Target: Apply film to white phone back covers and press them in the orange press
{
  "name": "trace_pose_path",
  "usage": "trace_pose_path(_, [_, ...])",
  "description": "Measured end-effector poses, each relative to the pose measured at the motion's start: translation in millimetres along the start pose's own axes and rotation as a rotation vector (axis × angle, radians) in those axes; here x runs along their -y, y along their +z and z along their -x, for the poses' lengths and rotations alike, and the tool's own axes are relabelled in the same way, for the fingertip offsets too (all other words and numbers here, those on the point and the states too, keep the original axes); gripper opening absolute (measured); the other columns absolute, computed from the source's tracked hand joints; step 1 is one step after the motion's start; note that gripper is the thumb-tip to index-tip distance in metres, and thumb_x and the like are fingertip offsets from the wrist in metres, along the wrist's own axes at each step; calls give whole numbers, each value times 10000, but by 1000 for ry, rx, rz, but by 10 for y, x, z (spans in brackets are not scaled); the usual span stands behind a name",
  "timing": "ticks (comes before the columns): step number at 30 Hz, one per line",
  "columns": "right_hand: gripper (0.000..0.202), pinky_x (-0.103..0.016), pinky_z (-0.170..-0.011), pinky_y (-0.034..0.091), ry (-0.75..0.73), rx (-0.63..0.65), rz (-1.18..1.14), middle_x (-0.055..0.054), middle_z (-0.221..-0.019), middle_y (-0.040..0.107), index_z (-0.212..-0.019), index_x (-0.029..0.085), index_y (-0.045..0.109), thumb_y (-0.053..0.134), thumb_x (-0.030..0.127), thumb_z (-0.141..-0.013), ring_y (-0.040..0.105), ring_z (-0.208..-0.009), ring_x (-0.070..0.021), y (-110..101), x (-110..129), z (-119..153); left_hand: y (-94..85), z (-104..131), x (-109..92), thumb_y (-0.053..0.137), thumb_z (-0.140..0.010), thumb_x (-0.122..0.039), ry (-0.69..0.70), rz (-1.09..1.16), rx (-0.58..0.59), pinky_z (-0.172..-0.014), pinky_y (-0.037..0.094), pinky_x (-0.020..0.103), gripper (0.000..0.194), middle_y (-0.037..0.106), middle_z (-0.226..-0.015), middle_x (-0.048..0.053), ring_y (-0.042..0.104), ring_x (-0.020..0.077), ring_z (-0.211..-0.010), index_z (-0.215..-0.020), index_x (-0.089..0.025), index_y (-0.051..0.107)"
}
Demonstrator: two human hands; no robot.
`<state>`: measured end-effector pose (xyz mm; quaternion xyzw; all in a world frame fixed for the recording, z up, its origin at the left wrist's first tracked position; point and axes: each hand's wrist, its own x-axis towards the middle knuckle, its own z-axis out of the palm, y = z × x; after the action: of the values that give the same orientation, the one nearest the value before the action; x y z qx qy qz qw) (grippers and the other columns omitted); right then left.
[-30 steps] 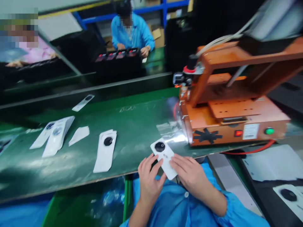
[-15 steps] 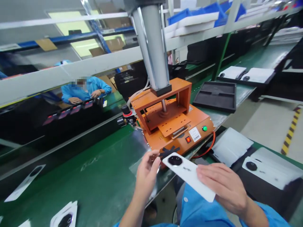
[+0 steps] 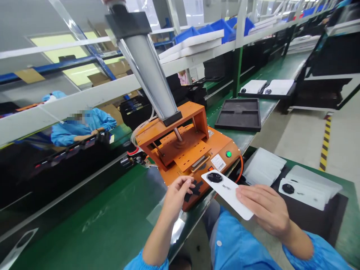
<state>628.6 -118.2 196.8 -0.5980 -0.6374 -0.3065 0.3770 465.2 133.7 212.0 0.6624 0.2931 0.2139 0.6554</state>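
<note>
My right hand (image 3: 267, 210) grips the lower end of a white phone back cover (image 3: 227, 193) between thumb and fingers. The cover's round black camera area (image 3: 215, 177) points toward the machine and its printed face is up. My left hand (image 3: 180, 189) is closed, thumb against curled fingers, to the left of the cover and apart from it. Whatever is between those fingertips, if anything, is too small to tell. Beside them, black tape strips (image 3: 195, 190) stick to the front of an orange press machine (image 3: 168, 176) with a tall metal cylinder.
On the right, plastic-wrapped covers (image 3: 303, 191) and a stack of pale sheets (image 3: 264, 167) lie on a dark tray. A black divided tray (image 3: 239, 112) sits behind the machine. Another cover (image 3: 19, 245) lies at lower left on the green bench (image 3: 98, 225). Across the line sits a co-worker (image 3: 81, 127).
My view has turned right, so the machine appears further left. My left thumb and fingers have drawn together. The phone back cover stays in my right hand, slightly farther from my left hand.
</note>
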Motion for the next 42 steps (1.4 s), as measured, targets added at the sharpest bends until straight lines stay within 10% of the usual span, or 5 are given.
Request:
trace_pose_path(30, [396,-373,-863,558,24,-3,115,-119,-1148,760,-1294,172,656,545,63,-930,720,-1100,-244,6,-211,102,90,-123,-114,756,-782,-493,-128,80,23,-401,400,175,538,694,-974,107,679,160,-720,-1161,-145,599])
trace_pose_path(42, [408,-368,-916,556,-19,-32,90,-106,-1229,736,-1347,213,635,586,109,-955,695,-1166,-249,376,-417,15,493,-715,-364,792,-651,-254,3,333,-305,-447,262,179,291,617,-719,-1,469,61,-539,-859,-151,617])
